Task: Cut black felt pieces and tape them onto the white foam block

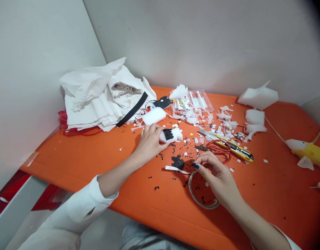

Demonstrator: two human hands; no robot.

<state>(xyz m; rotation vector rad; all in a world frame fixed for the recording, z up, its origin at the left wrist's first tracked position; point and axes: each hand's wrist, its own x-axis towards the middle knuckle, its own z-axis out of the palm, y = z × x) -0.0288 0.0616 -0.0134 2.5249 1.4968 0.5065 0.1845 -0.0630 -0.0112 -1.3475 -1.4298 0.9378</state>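
My left hand (150, 140) grips a white foam piece (177, 134) that lies on the orange table. Black paper with a scalloped edge (168, 133) covers part of the foam's top. With thumb and forefinger together, my right hand (214, 173) pinches a small black paper piece (193, 164). Just under that hand lies a nearly used-up tape roll (190, 194), with a loose white strip (173, 168) reaching left from it. A small pile of black paper pieces (177, 161) sits between the two hands.
Scissors with red handles (219, 150) and a yellow box cutter (235, 148) lie to the right. White paper sheets (94, 100) are heaped at the back left. Behind are a pen case (205, 100) and foam scraps (227, 121). A yellow-and-white foam figure (308, 151) lies far right.
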